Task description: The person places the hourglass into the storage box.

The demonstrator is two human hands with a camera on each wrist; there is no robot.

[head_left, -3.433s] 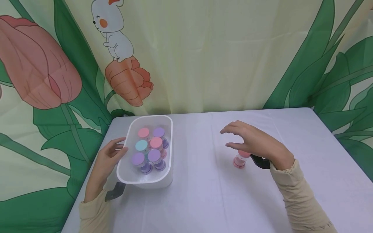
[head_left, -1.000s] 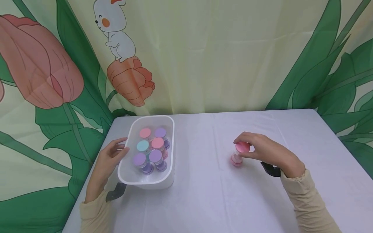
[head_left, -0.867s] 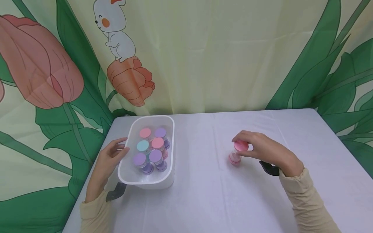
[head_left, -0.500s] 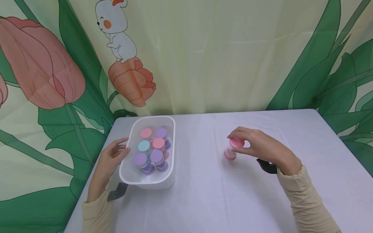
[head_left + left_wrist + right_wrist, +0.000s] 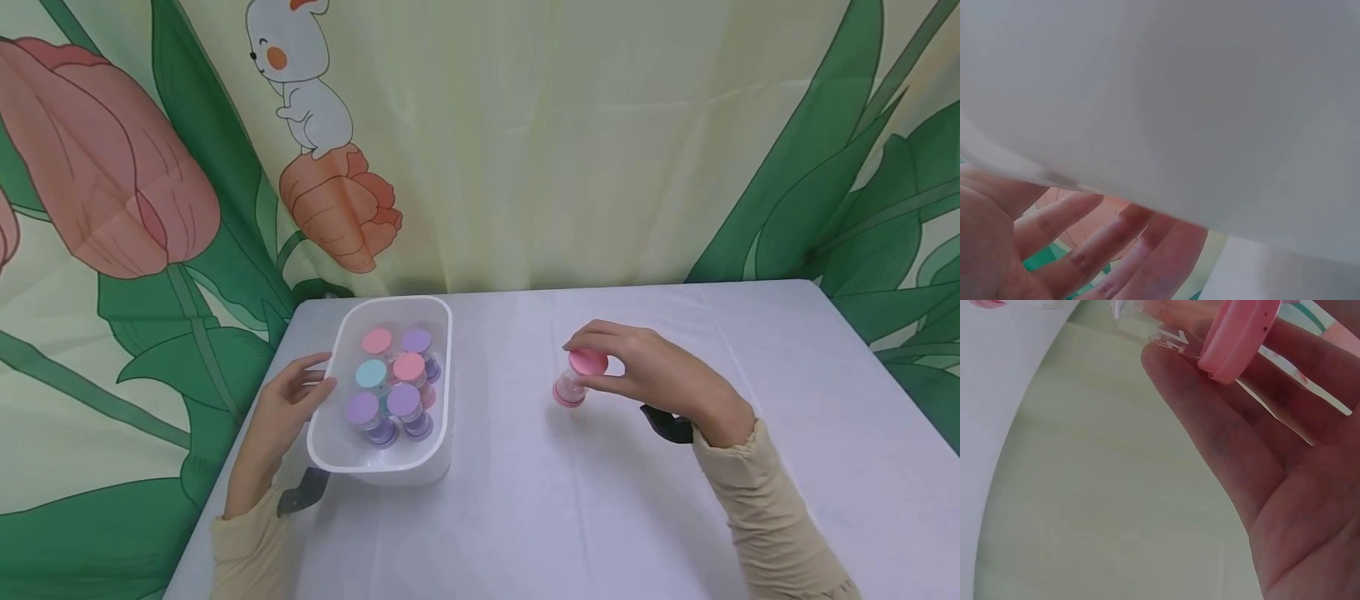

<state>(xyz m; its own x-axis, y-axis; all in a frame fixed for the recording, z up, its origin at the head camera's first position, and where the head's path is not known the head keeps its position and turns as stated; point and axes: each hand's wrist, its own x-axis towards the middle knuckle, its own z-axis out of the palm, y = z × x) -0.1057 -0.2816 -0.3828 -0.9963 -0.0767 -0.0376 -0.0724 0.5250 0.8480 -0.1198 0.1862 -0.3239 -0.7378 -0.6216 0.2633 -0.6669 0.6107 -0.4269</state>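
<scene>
In the head view my right hand pinches a small clear sand timer by its pink top cap, thumb on the near side and fingers on the far side. The timer leans, its base toward the left; whether it touches the table cannot be told. The right wrist view shows the pink cap and a printed "15" on the clear body. My left hand rests against the left rim of a white plastic tub, fingers fairly straight. Several sand timers with purple, pink and blue caps stand inside, such as a blue-capped timer.
A white cloth covers the table, with the tub near its left edge. Behind hangs a curtain printed with a rabbit, a carrot, tulips and leaves. A black strap is on the right wrist.
My right hand, open above the timer at first, has taken it by the pink cap and carried it left toward the tub. The left hand and tub have stayed put.
</scene>
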